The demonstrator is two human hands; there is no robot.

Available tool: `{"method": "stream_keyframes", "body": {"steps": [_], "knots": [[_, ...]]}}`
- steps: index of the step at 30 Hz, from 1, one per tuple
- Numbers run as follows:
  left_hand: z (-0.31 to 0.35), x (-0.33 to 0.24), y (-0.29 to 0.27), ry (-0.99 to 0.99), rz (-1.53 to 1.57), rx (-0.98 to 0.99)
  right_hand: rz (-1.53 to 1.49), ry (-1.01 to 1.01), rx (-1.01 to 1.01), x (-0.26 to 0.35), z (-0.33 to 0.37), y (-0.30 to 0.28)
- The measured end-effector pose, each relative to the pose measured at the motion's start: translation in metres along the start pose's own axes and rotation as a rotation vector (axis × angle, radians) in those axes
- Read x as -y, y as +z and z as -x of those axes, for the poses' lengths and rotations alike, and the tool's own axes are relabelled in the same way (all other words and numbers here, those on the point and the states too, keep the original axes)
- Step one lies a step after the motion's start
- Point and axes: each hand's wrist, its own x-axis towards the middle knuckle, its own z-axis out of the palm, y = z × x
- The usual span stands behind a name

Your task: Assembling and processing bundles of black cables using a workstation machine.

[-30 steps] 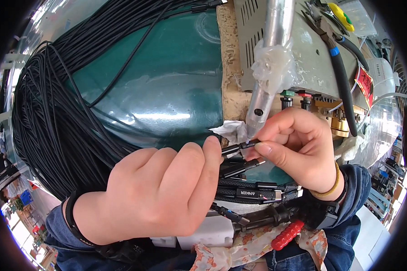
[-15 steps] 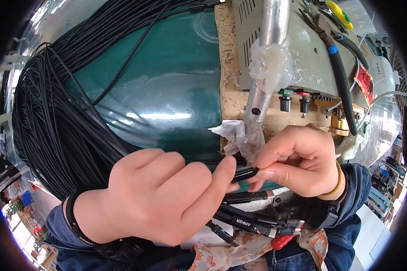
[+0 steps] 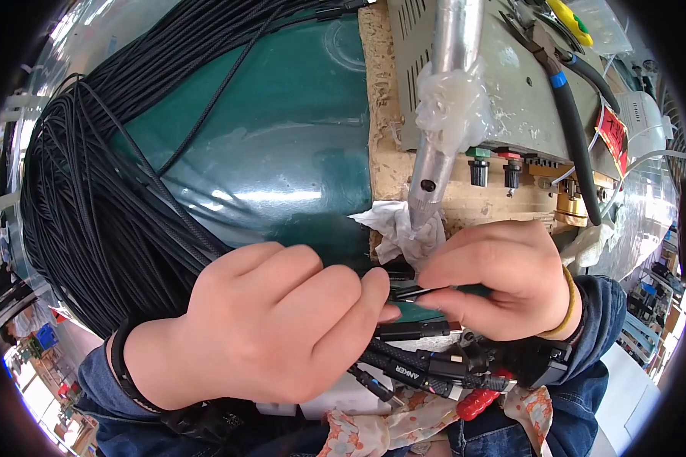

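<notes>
My left hand [image 3: 282, 324] is closed around black cable [image 3: 401, 291], whose end pokes out past the thumb and forefinger. Close by on the right, the fingertips of my right hand [image 3: 503, 282] come together at that end. A thin dark piece shows between them, too small to identify. Just below lie several braided black cables with plugs, among them a black connector [image 3: 415, 330] with a metal tip and a plug [image 3: 446, 367] beside it. My fingers hide most of the held cable.
A large bundle of black cables [image 3: 91, 206] covers the left of the green mat [image 3: 267, 137]. A metal tube [image 3: 434, 167] with a whitish lump slants down above a crumpled tissue [image 3: 400, 225]. Behind it stands a grey metal box [image 3: 503, 91] with pliers [image 3: 568, 114] on top. A red-handled item [image 3: 476, 404] lies low.
My right fingertips have shifted slightly left and down at the cable end, their pinch now looser-looking. The plugs below my hands have moved a little. My left hand stays nearly in place.
</notes>
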Motion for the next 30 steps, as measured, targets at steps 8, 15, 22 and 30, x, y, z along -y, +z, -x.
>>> {"method": "stream_keyframes", "body": {"steps": [8,15,22,30], "knots": [[-0.002,0.005,0.005,-0.03,0.102,-0.019,-0.028,-0.1,0.053,0.008,0.0,-0.009],[0.005,0.004,0.013,-0.002,-0.047,-0.056,-0.473,0.41,-0.111,0.001,0.001,0.008],[0.0,-0.003,0.004,-0.081,-0.188,0.075,-0.835,0.593,-0.278,-0.003,-0.004,0.012],[-0.001,-0.004,0.002,-0.082,-0.188,0.036,-0.832,0.653,-0.265,0.004,-0.005,0.008]]}}
